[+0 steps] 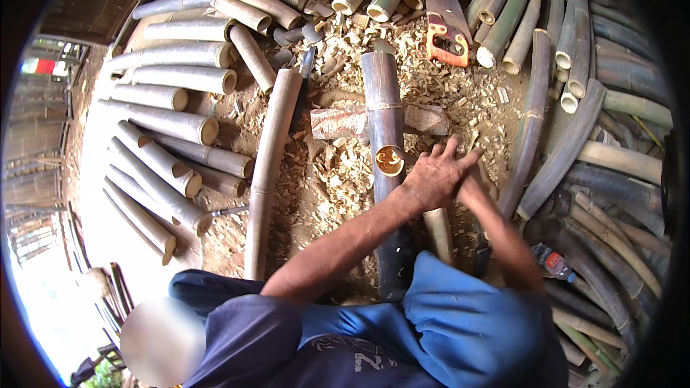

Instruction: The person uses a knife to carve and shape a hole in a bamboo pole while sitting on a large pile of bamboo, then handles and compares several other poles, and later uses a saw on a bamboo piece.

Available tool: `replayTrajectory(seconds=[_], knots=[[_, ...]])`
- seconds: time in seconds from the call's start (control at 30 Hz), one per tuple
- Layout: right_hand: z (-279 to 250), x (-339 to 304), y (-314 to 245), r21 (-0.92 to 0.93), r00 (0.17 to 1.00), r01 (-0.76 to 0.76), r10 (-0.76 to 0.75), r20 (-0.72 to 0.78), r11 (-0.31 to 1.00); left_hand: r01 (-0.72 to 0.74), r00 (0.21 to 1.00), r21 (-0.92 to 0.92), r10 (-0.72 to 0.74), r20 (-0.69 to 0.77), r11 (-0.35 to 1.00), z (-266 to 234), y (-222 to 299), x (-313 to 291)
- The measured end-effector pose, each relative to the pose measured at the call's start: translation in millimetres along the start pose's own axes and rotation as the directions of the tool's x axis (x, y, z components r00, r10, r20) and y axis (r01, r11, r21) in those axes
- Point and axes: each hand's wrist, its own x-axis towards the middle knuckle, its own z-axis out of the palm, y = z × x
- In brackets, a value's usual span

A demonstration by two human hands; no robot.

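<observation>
- The dark grey, jointed bamboo tube lies lengthwise in front of the person, crossing a short, rough-barked reddish-brown log. An oval opening with a pale cut rim shows in its upper side.
- Just right of that opening is the left hand, its fingers extended and somewhat spread, with nothing visible in its grasp.
- The right hand meets it from the other side, overlapped and mostly covered; whether its fingers hold anything, I cannot tell.
- The step in hand looks like a pause around shaping the opening; the next move would seem to call for one hand steadying the tube and a cutting edge at the rim.
- Pale wood shavings surround the log.
- Further out, a long tan bamboo pole lies left, an orange-handled handsaw beyond, and a clear plastic bottle right.
</observation>
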Motion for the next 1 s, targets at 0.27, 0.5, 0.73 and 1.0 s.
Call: replayTrajectory(seconds=[0.27,0.5,0.73,1.0], knots=[[-40.4,59.1,-68.4,-0.574,0.703,0.612,-0.707,0.079,0.545,-0.018,0.706,-0.458,-0.313,-0.636,0.889,-10.2,-35.1,-3.9],[-21.7,81.8,-89.7,-0.807,0.576,0.578,-0.761,0.3,0.119,-0.158,0.498,-0.5,-0.369,-0.785,0.851,-9.9,-47.5,-14.2],[-44.3,49.2,-68.2,-0.034,0.795,0.003,0.018,0.606,0.999,0.367,0.918,-0.362,-0.397,-0.008,0.857,-29.8,-27.3,-9.9],[17.6,-2.3,0.2,0.361,0.882,-0.345,0.169,0.44,0.866,0.226,0.964,-0.389,-0.146,0.224,0.893,-35.2,-16.4,-19.2]])
